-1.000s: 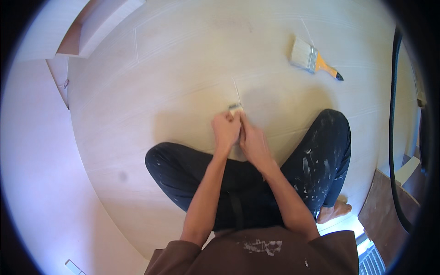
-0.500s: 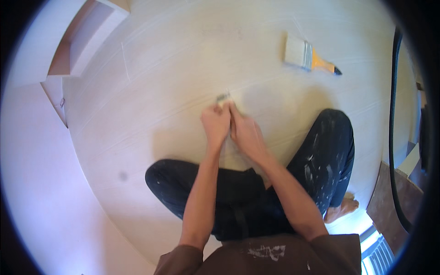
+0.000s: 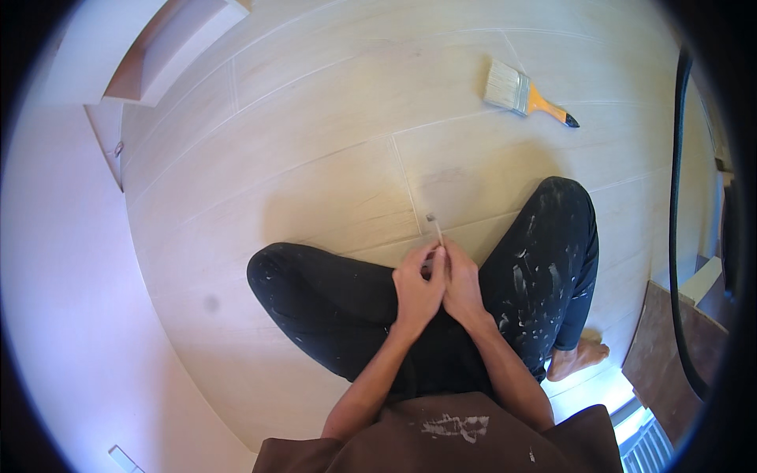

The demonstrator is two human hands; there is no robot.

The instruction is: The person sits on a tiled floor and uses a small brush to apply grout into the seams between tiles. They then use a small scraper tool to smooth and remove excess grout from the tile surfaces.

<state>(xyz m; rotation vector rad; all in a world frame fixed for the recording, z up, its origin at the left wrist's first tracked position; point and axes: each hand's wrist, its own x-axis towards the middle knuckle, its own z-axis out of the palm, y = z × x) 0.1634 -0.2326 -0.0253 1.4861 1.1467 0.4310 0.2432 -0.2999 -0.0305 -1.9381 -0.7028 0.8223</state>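
I sit cross-legged on a pale tiled floor [image 3: 355, 158], in paint-spattered black trousers. My left hand [image 3: 418, 292] and my right hand [image 3: 465, 288] meet low between my knees, fingers closed together on a small slim pale tool [image 3: 438, 229] with a little grey piece at its upper end; I cannot make out what kind it is. My fingers hide its lower part. Farther forward, toward the right, a wide paintbrush [image 3: 533, 102] lies flat on the floor, with pale bristles, a metal band and an orange, black-tipped handle.
A pale panel [image 3: 63, 299] runs along the left, below an open box-like wooden compartment [image 3: 158, 47]. On the right are a hanging black cable [image 3: 676, 221], brown boards [image 3: 658, 347] and a grey slatted item [image 3: 646, 445] at the bottom. My bare foot [image 3: 576, 359] rests beside the boards.
Both hands have moved down toward my lap and slightly right, still around the small tool, whose end now points up from the fingers as a slimmer shape.
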